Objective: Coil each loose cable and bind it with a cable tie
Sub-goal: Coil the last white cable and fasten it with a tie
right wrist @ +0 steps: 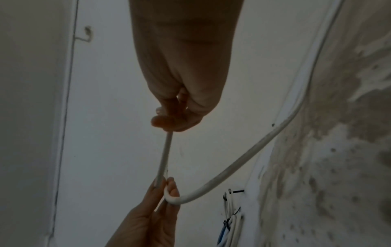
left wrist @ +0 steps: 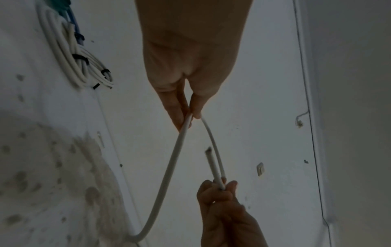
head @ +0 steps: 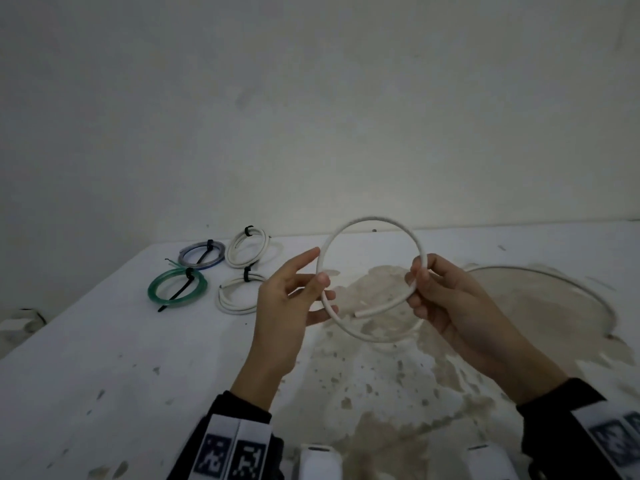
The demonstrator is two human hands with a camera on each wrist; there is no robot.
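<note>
Left hand point(head: 291, 292) pinches the white cable point(head: 372, 220) loop between thumb and fingers, other fingers loosely extended. Right hand point(head: 446, 292) curls around the loop's opposite side, held above the table point(head: 104, 358). Four tied coils point(head: 247, 250) lie at far left.

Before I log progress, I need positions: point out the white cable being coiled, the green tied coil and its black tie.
white cable point(head: 360, 220), head view, top of the loop.
green coil point(head: 154, 292), head view, left rim.
black tie point(head: 189, 274), head view, its head.
</note>
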